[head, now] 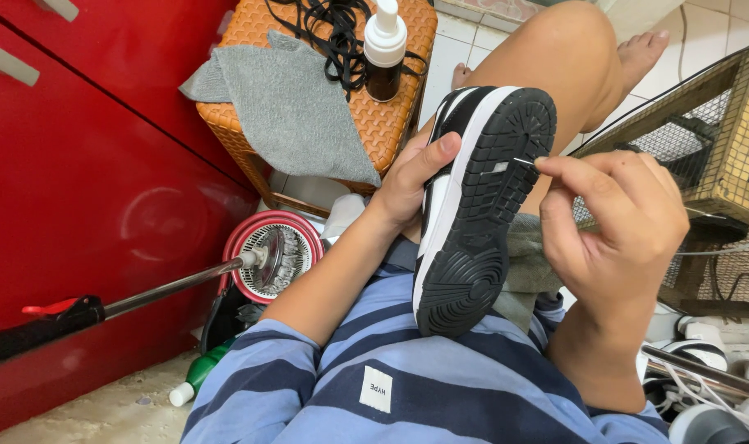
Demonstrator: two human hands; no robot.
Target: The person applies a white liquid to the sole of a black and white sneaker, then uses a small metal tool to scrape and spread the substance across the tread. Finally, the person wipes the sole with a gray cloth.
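Note:
A black and white sneaker (473, 214) rests sole-up on my lap, its black tread facing me. My left hand (411, 177) grips the shoe's side, thumb along the white midsole. My right hand (617, 218) pinches a thin needle-like pick (524, 161) whose tip touches the tread near the middle of the sole. A grey cloth (526, 255) lies under the shoe on my thigh.
An orange woven stool (382, 123) at the top holds a grey cloth (288, 107), black laces (325, 29) and a dark pump bottle (385, 53). A red cabinet (78, 189) stands left, a mop handle (169, 288) and red spin bucket (271, 255) below. A wire cage (711, 131) is right.

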